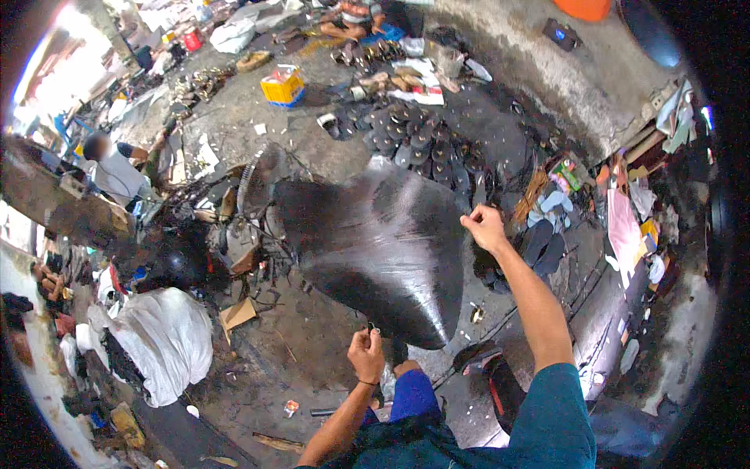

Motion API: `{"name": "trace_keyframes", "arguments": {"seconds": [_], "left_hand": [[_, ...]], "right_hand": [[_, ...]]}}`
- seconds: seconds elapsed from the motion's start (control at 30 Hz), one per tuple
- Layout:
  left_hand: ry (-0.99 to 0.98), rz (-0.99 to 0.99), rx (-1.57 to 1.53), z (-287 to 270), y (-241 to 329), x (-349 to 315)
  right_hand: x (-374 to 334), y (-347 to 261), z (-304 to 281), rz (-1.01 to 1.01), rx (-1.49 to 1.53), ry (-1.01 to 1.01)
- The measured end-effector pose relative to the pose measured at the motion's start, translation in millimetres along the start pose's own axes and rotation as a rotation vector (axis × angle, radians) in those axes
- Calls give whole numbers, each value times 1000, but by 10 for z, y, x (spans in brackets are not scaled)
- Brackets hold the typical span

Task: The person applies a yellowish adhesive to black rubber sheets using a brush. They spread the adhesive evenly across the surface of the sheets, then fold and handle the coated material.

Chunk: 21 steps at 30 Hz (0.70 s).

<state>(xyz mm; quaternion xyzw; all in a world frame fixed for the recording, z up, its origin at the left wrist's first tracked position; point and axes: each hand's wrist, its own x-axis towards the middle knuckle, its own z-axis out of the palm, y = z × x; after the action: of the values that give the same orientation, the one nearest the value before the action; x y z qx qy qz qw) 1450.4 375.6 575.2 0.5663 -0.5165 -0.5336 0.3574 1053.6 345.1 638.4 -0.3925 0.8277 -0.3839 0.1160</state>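
A large, glossy black sheet [383, 234], leather-like or plastic, spreads in front of me with creases and bright highlights. My right hand [486, 228] is closed in a pinch at the sheet's right edge, the arm stretched forward. Close to my knees, my left hand [366, 356] pinches at the sheet's near edge; a small dark bit shows at its fingertips, too small to name. Between the two hands, one corner of the sheet points down toward the floor.
Beyond the sheet lies a heap of black sandals or soles [418, 141]. A yellow crate [282, 86] stands farther off. A white sack [172, 340] rests at the left, near a seated person [117, 176]. Scraps and a concrete wall [570, 78] lie rightward.
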Motion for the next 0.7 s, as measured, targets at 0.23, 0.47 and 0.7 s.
{"name": "trace_keyframes", "arguments": {"seconds": [0.23,0.47,0.7], "left_hand": [[101,-360,12,979,-2221,101],[15,-827,-151,1335,-3330,-530],[56,-1002,-270,1353,-3591,-572]], "right_hand": [[-118,2207,537,237,-171,59],[-1167,3538,1026,499,-306,174],[-2658,2909,1267,684,-55,153]]}}
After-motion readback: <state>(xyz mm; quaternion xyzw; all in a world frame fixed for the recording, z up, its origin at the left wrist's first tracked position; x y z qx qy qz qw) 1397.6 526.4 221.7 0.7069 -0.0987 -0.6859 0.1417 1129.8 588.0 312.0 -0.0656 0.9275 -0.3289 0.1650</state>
